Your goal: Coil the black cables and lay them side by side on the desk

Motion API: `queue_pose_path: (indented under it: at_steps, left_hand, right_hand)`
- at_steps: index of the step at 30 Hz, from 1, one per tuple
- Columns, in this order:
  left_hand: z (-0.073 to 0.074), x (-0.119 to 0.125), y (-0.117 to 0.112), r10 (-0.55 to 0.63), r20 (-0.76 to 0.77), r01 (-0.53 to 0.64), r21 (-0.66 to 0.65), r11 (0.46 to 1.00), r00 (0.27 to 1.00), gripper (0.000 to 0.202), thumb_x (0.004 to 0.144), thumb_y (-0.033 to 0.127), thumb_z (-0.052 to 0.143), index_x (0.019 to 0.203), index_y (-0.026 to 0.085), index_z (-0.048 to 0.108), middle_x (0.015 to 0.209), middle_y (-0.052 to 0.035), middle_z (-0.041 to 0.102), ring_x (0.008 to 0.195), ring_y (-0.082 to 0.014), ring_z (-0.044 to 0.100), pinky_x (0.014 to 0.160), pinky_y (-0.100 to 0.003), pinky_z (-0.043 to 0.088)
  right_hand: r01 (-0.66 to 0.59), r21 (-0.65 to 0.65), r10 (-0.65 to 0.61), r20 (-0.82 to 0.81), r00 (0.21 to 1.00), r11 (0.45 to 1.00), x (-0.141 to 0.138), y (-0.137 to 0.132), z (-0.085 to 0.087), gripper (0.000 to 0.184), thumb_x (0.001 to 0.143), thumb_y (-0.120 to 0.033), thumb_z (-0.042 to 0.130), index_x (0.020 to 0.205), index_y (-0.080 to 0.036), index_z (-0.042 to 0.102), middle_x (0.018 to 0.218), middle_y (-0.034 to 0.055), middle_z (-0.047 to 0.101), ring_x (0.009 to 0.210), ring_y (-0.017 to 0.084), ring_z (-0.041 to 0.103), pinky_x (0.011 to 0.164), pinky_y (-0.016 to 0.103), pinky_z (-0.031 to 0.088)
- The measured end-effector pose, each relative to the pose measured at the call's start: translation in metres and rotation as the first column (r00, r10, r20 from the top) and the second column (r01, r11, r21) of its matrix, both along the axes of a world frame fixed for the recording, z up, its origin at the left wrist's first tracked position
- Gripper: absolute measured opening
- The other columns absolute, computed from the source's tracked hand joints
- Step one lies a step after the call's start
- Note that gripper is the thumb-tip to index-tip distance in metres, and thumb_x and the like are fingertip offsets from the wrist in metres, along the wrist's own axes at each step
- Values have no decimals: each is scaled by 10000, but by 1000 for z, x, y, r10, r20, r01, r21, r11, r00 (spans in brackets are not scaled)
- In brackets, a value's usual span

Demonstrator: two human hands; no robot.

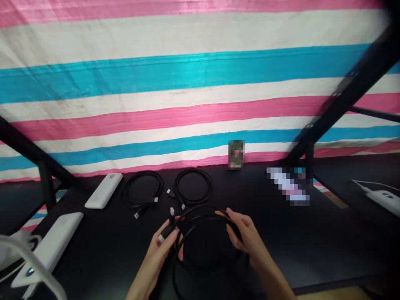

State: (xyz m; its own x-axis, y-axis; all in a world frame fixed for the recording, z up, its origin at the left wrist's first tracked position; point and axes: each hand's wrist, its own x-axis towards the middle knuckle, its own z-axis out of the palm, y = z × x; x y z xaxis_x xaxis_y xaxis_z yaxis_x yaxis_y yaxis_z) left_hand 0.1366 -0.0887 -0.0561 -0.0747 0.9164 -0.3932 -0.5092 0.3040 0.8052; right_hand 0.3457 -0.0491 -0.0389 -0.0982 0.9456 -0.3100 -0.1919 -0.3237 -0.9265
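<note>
Between my two hands a black cable (200, 216) hangs in loose loops over the black table. My left hand (162, 243) is closed round it near its plug ends; one light-tipped connector (161, 238) shows at the fingers and another (172, 211) pokes up above them. On the other side, my right hand (242, 233) grips the loops with thumb and fingers. Behind my hands, two more black cables lie coiled, the left coil (126, 189) and the right coil (210, 183), each with its plugs showing on the table.
White power banks lie at the left, one farther back (104, 191) and one nearer (59, 239). A blurred card (236, 155) stands by the striped sheet (187, 71). A pixelated item (287, 185) lies right. Black frame bars (340, 100) slant at both sides of the table (312, 250).
</note>
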Motion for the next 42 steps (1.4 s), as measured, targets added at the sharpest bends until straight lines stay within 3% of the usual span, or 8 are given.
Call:
queue_pose_path:
  at_steps: [4,8,10,14,22,27,33,42]
  left_hand:
    - [13,-13,4,-184,196,185,18,983,963,449,689,512,633,927,138,707,804,-117,681,477,-127,519,470,-267,369]
    - [11,-16,14,-385,-11,385,12,923,923,387,679,508,658,673,122,663,402,17,464,333,-52,351,420,-209,260]
    - [8,-12,22,-331,-82,330,-29,944,940,338,664,427,708,552,150,550,359,60,393,324,-26,287,402,-189,205]
    - [10,-7,44,-76,103,73,29,997,992,464,657,382,698,465,207,314,309,109,241,328,-27,235,393,-177,235]
    - [14,12,96,249,121,-267,169,949,961,413,686,372,663,533,196,322,402,108,298,348,-21,281,372,-166,217]
    - [-3,22,105,123,44,-129,196,972,991,363,774,539,518,750,181,470,454,73,456,374,-76,435,387,-191,310]
    - [-27,20,109,112,-292,-36,254,967,950,499,679,326,652,1090,164,419,480,92,544,428,-137,568,475,-238,450]
    - [-27,11,106,-35,-264,100,234,967,964,330,742,271,541,1041,137,502,348,105,456,311,-129,512,393,-198,350]
  right_hand:
    - [-117,101,112,53,992,988,-3,19,5,468,733,-571,592,657,-119,688,312,-84,314,274,23,184,318,184,75]
    - [-328,165,293,207,933,930,-14,49,6,461,770,-530,569,578,-119,655,323,-61,368,289,31,239,335,195,91]
    - [-341,199,297,222,929,919,-23,67,1,423,775,-509,572,622,-124,657,346,-59,407,286,33,257,338,200,103]
    - [-251,281,229,106,967,926,-39,94,-18,353,752,-481,621,763,-129,654,446,-75,447,309,25,303,354,194,178]
    - [-173,230,200,-99,975,958,-38,101,-45,346,810,-473,567,890,-136,555,456,-87,454,402,118,566,409,199,399]
    - [-77,222,102,-103,989,972,-30,110,-53,439,798,-470,564,1085,-141,517,507,-91,503,301,82,466,345,231,476]
    - [102,229,-86,-81,993,968,-26,117,-62,445,752,-434,589,1095,-154,533,489,-114,478,245,32,328,253,193,437]
    - [111,303,-126,29,992,947,-21,118,-60,517,753,-471,605,1143,-132,573,659,-9,650,254,35,398,241,179,409]
